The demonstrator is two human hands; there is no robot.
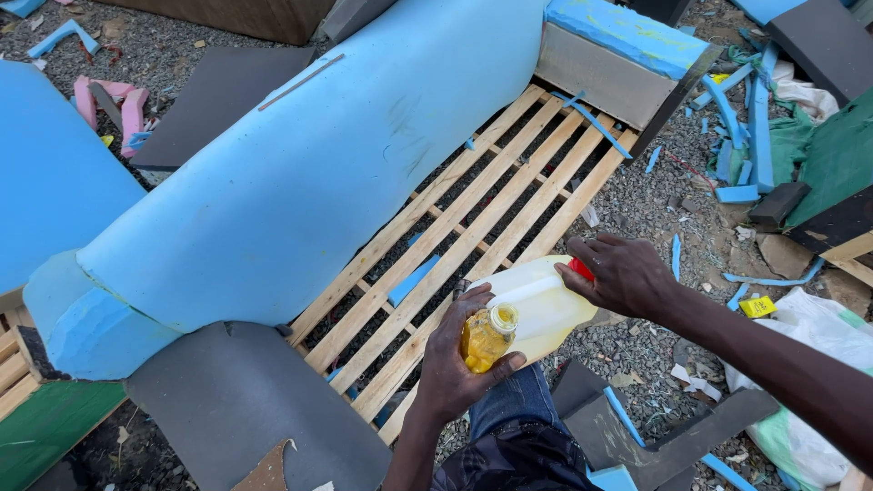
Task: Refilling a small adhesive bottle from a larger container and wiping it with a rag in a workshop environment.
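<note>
My left hand grips a small clear bottle with yellow liquid in it, its open mouth facing up. My right hand holds the top of a pale yellow plastic jerrycan near its red cap. The jerrycan is tilted over, its lower end right beside the bottle's mouth. Both sit above the front edge of a wooden slatted sofa frame. My knee in blue jeans is just below.
A large blue foam backrest covers the frame's left side. Grey foam sheets lie at the front left and near my feet. Blue foam offcuts litter the gravel to the right, with green cloth and a white bag.
</note>
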